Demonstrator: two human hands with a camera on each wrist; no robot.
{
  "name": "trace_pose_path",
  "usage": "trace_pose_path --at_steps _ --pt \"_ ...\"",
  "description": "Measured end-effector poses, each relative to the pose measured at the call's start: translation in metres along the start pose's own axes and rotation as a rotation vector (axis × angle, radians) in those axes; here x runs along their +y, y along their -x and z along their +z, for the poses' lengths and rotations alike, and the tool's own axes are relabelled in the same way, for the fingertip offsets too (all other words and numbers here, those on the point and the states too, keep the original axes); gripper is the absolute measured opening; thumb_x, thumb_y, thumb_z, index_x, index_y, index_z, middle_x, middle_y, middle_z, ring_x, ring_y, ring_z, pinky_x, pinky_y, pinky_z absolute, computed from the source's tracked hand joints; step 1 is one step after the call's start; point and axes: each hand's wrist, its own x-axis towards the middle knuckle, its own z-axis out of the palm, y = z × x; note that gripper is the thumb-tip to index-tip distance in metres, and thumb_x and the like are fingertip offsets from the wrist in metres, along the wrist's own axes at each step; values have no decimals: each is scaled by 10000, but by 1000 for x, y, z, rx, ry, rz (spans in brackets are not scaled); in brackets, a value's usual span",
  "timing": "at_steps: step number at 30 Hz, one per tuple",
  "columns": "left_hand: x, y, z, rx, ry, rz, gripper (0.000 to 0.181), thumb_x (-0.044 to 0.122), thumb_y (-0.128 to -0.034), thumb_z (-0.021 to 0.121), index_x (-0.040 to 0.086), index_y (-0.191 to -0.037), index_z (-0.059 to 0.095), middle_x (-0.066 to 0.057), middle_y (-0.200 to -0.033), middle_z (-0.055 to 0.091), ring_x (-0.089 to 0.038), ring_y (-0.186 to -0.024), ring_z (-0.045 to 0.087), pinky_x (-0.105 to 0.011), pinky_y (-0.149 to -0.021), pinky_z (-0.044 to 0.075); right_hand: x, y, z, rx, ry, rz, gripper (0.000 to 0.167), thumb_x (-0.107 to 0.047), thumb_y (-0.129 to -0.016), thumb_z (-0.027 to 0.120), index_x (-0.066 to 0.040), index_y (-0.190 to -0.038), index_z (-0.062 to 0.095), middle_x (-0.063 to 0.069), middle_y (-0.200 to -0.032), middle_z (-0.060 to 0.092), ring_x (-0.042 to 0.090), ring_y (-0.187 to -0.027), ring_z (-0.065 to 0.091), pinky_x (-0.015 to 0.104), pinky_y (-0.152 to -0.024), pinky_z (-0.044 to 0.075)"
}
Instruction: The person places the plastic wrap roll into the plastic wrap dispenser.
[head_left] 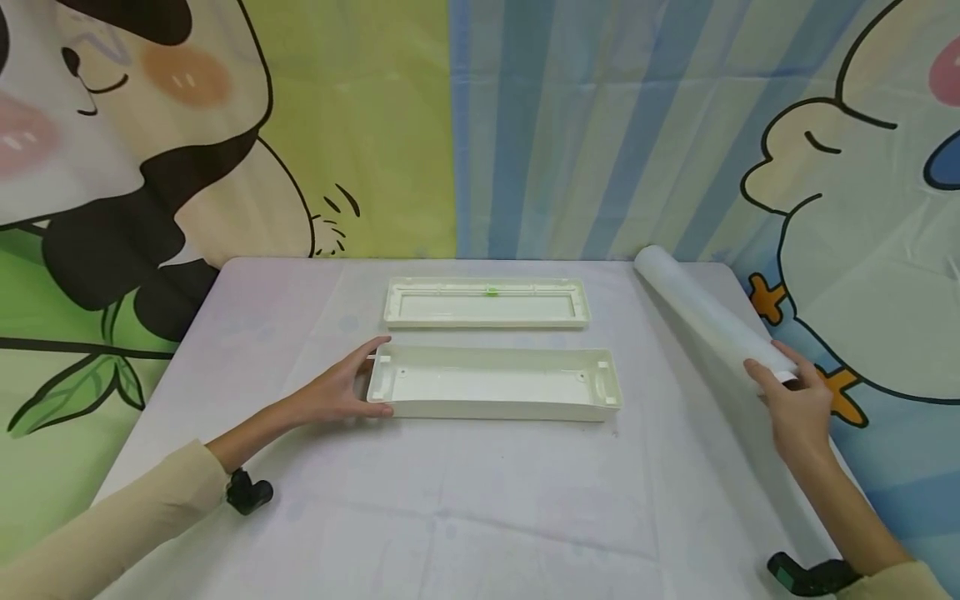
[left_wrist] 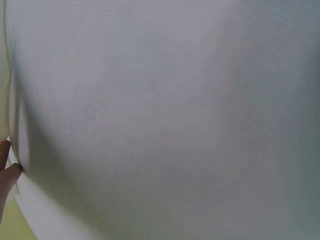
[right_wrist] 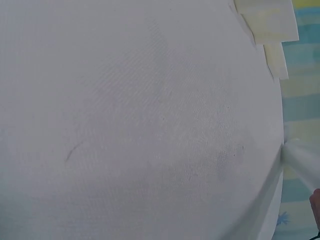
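Table (head_left: pixel 480 517): white, cloth-like surface, rounded far corners, faint long creases and pale blotches; a thin dark curved mark (right_wrist: pixel 74 150) shows in the right wrist view. Lying directly on it, long sides parallel: a long off-white open box (head_left: pixel 495 408), cavity up, and just beyond it, well toward the far edge, a shallower rectangular frame (head_left: pixel 487 322) with a small green tab (head_left: pixel 492 292). White roll (head_left: pixel 705 312) slants over the far right; contact of its far end uncertain.
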Motion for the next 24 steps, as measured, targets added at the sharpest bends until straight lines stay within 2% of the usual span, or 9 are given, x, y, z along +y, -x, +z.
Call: trace_pose_path --at_steps 3,6,8,11,20,24 --pt "0 0 0 2 -2 -4 1114 411 -709 854 137 -1543 166 -132 -1514 360 -313 -1288 513 -540 -1020 386 -3 -5 1 19 -271 -3 609 -212 -873 726 -256 -1416 456 -109 -1377 363 91 -1148 404 117 -618 526" --pt "0 -1 0 1 6 -10 1123 427 -700 855 152 -1544 167 -122 -1514 362 -306 -1294 508 -543 -1035 376 -8 -12 2 47 -572 -38 485 -82 -895 677 -168 -1331 484 -81 -1296 395 119 -1179 423 256 -611 576" --pt "0 -1 1 -2 9 -11 1125 434 -700 853 154 -1545 165 -122 -1521 353 -309 -1303 503 -548 -1045 370 -12 -18 2 75 -712 -69 427 -30 -891 660 -120 -1272 488 -38 -1282 414 155 -1203 431 334 -584 579" --pt "-1 -1 1 -4 12 -13 1126 433 -701 853 152 -1545 162 -128 -1526 346 -317 -1310 497 -552 -1049 366 -16 -23 2 110 -761 -92 376 -19 -885 658 -96 -1217 501 -20 -1269 425 175 -1206 439 361 -536 569" --pt "0 0 -1 -6 18 -12 1132 444 -697 853 158 -1546 160 -118 -1516 362 -305 -1312 497 -548 -1051 361 -14 -30 -3 155 -741 -114 338 -39 -871 680 -87 -1175 541 -1 -1286 440 193 -1214 450 364 -498 559" --pt "1 -1 0 -2 5 -10 1131 437 -700 853 149 -1546 160 -132 -1517 359 -317 -1306 499 -561 -1050 361 -18 -33 -10 194 -789 -46 336 -69 -838 712 -122 -1139 574 -27 -1280 449 184 -1200 490 401 -477 551"
